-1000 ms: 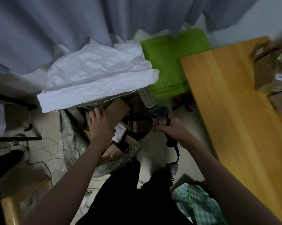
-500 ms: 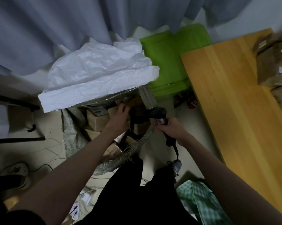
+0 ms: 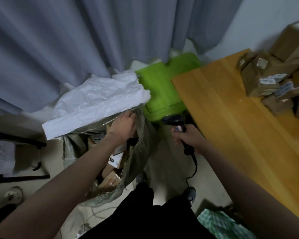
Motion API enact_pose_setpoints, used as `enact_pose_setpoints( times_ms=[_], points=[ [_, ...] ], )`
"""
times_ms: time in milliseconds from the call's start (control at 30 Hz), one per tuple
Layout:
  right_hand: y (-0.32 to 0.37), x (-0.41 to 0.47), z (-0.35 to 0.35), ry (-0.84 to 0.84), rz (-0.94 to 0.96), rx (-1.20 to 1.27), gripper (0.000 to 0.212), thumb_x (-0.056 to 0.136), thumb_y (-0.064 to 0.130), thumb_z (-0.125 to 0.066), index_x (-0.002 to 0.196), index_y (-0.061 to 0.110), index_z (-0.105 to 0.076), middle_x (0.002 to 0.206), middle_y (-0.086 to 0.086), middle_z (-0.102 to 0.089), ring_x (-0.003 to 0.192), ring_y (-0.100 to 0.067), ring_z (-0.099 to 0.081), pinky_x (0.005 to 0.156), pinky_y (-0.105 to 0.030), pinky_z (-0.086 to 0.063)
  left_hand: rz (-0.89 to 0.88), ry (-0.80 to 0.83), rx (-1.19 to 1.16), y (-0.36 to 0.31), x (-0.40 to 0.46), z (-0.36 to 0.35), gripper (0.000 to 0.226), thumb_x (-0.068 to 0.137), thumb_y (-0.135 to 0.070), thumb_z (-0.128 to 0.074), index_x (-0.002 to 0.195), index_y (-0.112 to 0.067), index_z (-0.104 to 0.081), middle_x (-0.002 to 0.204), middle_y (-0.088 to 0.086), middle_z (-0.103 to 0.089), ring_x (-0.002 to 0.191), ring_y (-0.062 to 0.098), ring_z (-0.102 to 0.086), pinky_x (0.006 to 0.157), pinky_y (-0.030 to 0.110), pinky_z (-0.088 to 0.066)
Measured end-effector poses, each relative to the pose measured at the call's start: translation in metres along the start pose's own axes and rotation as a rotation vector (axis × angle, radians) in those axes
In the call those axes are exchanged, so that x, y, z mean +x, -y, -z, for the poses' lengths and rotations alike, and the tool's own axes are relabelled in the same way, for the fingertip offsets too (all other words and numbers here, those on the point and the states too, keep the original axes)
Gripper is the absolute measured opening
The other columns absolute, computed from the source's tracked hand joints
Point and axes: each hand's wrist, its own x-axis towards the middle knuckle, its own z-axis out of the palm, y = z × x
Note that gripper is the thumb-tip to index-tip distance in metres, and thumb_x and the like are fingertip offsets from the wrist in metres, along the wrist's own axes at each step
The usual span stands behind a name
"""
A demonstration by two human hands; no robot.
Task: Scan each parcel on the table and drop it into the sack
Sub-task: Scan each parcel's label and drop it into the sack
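Your left hand [image 3: 123, 125] is down at the mouth of the sack [image 3: 142, 152], over the cardboard parcels already lying inside; its fingers curl at the far rim, beneath the folded white liner [image 3: 100, 102], but whether they pinch the sack fabric or simply rest against it cannot be told from this angle. No parcel is in that hand. Your right hand [image 3: 185, 138] is wrapped firmly round the grip of the black barcode scanner [image 3: 175, 122], whose head points away from you toward the green bin [image 3: 162, 87], its cable trailing to the floor. The parcels [image 3: 269, 83] still to be scanned sit stacked at the far right end of the wooden table [image 3: 231, 128], well apart from both hands and to the right of the scanner. Your right hand is the nearer one, but it is taken up, so the free left hand probably has to cross your body, past the scanner, to fetch the next box. The labels on the stack face different ways, so expect to turn the box toward the scanner.
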Motion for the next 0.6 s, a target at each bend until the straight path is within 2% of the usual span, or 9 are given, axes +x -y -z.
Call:
enact_pose_setpoints(
  times_ms=[100,267,433,600],
  points=[
    [-0.002,-0.028,0.046,-0.042,-0.007,0.023,0.007,0.09,0.004,-0.065,0.096,0.002,-0.066,0.084,-0.015,-0.067,0.07,-0.027,-0.069,0.069,-0.04,-0.059,-0.078,-0.01,0.099,-0.047,0.015,0.025,0.04,0.094,-0.025,-0.055,0.13,-0.007,-0.055,0.13,0.013,-0.052,0.121,0.033,-0.052,0.102,0.041,-0.04],
    [-0.028,-0.094,0.141,-0.166,-0.018,0.071,0.016,0.096,0.013,-0.064,0.102,-0.002,-0.063,0.086,-0.023,-0.072,0.069,-0.03,-0.069,0.068,-0.042,-0.059,-0.242,0.035,0.229,-0.166,0.033,0.036,0.049,0.098,-0.038,-0.053,0.14,-0.014,-0.051,0.139,0.01,-0.05,0.13,0.031,-0.048,0.109,0.04,-0.036],
    [-0.086,-0.159,0.232,-0.361,-0.077,0.087,0.021,0.094,0.022,-0.068,0.103,0.003,-0.066,0.078,-0.017,-0.074,0.063,-0.024,-0.071,0.062,-0.036,-0.059,-0.419,0.079,0.27,-0.291,0.042,0.008,0.053,0.097,-0.044,-0.051,0.14,-0.014,-0.05,0.139,0.009,-0.05,0.131,0.028,-0.048,0.112,0.039,-0.035],
    [-0.152,-0.225,0.295,-0.495,-0.154,0.164,0.022,0.093,0.019,-0.069,0.103,-0.001,-0.065,0.071,-0.011,-0.068,0.057,-0.019,-0.063,0.055,-0.03,-0.051,-0.581,0.151,0.29,-0.402,0.034,-0.02,0.053,0.1,-0.045,-0.048,0.143,-0.014,-0.048,0.142,0.008,-0.047,0.13,0.028,-0.047,0.112,0.04,-0.034]
  ],
)
